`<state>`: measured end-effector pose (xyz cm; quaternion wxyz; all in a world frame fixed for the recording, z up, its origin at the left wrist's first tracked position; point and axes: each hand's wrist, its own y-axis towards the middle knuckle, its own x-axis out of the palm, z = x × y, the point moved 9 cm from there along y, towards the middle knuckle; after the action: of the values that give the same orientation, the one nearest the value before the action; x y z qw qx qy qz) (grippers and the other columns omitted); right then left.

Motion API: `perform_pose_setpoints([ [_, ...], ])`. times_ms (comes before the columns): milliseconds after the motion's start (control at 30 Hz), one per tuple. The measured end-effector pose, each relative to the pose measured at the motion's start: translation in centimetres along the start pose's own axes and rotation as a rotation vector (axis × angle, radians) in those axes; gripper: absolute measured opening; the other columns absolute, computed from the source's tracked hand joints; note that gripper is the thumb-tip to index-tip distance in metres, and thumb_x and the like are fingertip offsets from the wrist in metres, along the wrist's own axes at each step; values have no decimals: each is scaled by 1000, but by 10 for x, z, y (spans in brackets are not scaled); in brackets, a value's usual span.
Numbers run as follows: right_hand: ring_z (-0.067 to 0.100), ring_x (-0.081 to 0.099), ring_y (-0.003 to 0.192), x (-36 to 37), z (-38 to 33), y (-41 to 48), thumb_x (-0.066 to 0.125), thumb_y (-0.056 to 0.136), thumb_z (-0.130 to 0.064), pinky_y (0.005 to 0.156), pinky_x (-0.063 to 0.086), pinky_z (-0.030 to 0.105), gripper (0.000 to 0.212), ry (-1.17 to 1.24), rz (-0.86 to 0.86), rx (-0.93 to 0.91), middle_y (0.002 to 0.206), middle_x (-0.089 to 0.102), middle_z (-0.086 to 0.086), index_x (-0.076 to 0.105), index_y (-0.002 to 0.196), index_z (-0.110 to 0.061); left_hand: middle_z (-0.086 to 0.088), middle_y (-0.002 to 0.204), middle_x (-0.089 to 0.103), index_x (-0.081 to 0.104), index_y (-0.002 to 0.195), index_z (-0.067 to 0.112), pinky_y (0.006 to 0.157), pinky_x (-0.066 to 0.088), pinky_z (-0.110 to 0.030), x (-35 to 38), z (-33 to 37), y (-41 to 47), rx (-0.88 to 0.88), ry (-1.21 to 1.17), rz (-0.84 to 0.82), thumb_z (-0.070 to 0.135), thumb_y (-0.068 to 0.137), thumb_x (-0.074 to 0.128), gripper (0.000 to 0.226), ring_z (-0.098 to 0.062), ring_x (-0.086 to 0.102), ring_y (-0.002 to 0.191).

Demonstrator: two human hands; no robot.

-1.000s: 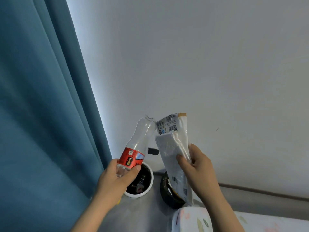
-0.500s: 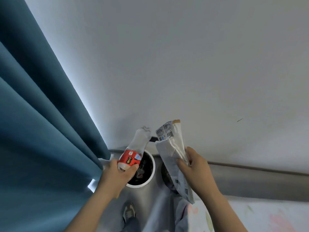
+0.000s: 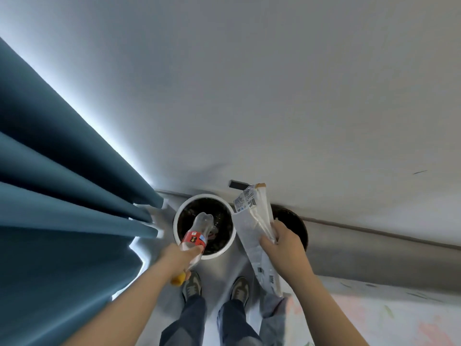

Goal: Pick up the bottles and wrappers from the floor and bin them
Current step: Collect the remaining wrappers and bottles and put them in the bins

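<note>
My left hand (image 3: 180, 258) grips a clear plastic bottle (image 3: 198, 232) with a red label. Its yellow cap end pokes out below my hand and its base points over the white-rimmed bin (image 3: 178, 216), which has a dark liner and rubbish inside. My right hand (image 3: 282, 243) holds several white wrappers (image 3: 252, 221) with printed barcodes. They stand up between the white bin and a dark second bin (image 3: 295, 221) to the right, which my hand and the wrappers partly hide.
A teal curtain (image 3: 62, 208) hangs at the left, close to the white bin. A white wall (image 3: 249, 96) with a grey skirting rises behind both bins. My two shoes (image 3: 192, 288) stand on the grey floor. A pale patterned bed cover (image 3: 374, 315) lies at the lower right.
The view has tilted down, so my legs and shoes now show. My left hand has tipped the bottle lower over the white bin. The wrappers stay in my right hand.
</note>
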<state>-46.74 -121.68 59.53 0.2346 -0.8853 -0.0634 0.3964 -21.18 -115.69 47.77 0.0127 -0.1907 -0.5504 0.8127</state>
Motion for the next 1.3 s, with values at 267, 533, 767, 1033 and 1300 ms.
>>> perform_pose_setpoints([
  [267, 11, 49, 60, 54, 74, 65, 54, 90, -21, 52, 36, 25, 12, -83, -69, 105, 67, 51, -4, 55, 99, -14, -11, 80, 58, 48, 104, 8, 31, 36, -16, 22, -11, 71, -82, 102, 89, 42, 82, 68, 46, -18, 52, 48],
  [533, 20, 54, 82, 86, 154, 95, 55, 90, -24, 64, 38, 27, 31, -94, -85, 208, 93, 59, 0, 53, 120, -14, -11, 95, 55, 49, 114, 3, 77, 59, -45, 54, -2, 139, -2, 191, 142, 31, 80, 70, 49, -33, 65, 83],
  [767, 22, 50, 77, 89, 208, 92, 53, 91, -25, 62, 34, 27, 30, -163, -104, 285, 84, 52, 0, 52, 117, -11, -9, 114, 62, 55, 120, 11, 85, 51, -34, 85, 0, 151, 111, 354, 164, 32, 86, 62, 41, -28, 60, 100],
  [1033, 24, 48, 75, 46, 259, 96, 53, 92, -21, 53, 30, 26, 10, -281, -22, 328, 93, 51, 7, 47, 92, -14, 5, 90, 60, 57, 115, 16, 76, 46, -28, 156, 28, 139, 305, 575, 44, 26, 87, 56, 29, -18, 56, 87],
  [1300, 23, 48, 69, 14, 300, 123, 51, 90, -18, 54, 33, 28, 16, -515, 6, 272, 93, 55, 5, 49, 106, -14, 1, 109, 52, 49, 116, 16, 80, 40, -25, 254, 101, 109, 747, 913, -89, 31, 90, 55, 30, -18, 53, 97],
])
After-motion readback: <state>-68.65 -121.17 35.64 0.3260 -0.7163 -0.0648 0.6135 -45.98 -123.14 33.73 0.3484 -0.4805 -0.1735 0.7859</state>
